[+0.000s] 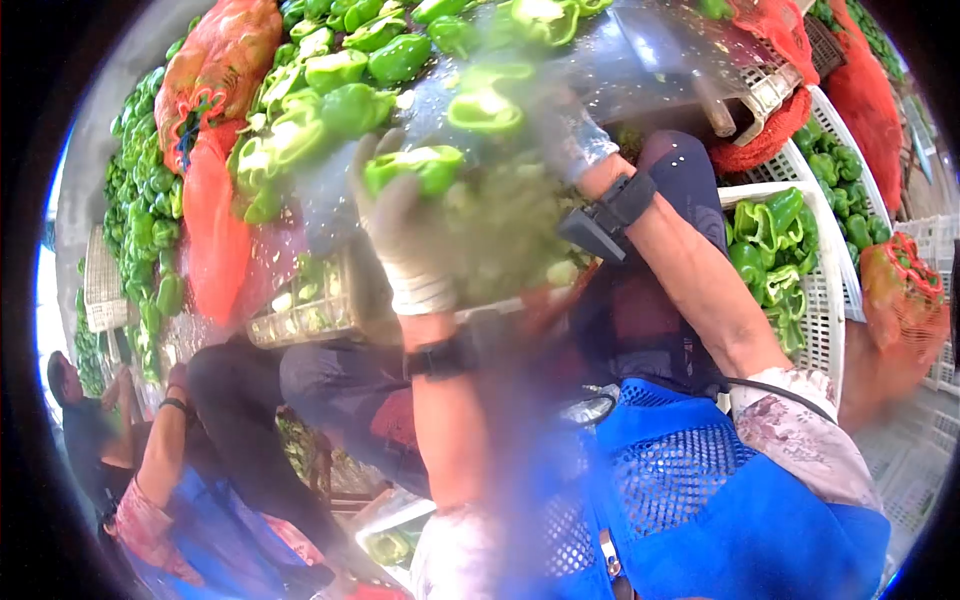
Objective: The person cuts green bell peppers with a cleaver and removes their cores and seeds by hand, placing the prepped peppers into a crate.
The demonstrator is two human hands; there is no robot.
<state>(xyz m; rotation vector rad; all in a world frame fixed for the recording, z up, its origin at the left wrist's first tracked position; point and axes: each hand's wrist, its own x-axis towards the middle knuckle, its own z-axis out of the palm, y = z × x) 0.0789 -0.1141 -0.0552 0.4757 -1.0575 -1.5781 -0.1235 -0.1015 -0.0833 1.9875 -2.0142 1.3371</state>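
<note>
A cut green bell pepper (432, 168) is in my left hand (405, 225), which wears a pale, dirty glove with its fingers around the pepper. My right hand (572, 135), also gloved, is smeared by motion at the edge of the wet work surface (640, 55). Its fingers cannot be made out, nor whether they hold anything. Just left of it lies another opened pepper piece (487, 108), blurred. Below and between my hands is a blurred mass of green scraps (520, 225). Many halved peppers (335, 75) are heaped beyond my left hand.
White crates of green peppers (775, 245) stand at my right, near an orange-red mesh sack (905, 285). Another full mesh sack (222, 60) rests at the upper left, beside a large pile of peppers (140, 200). A co-worker (85, 420) sits at the far left.
</note>
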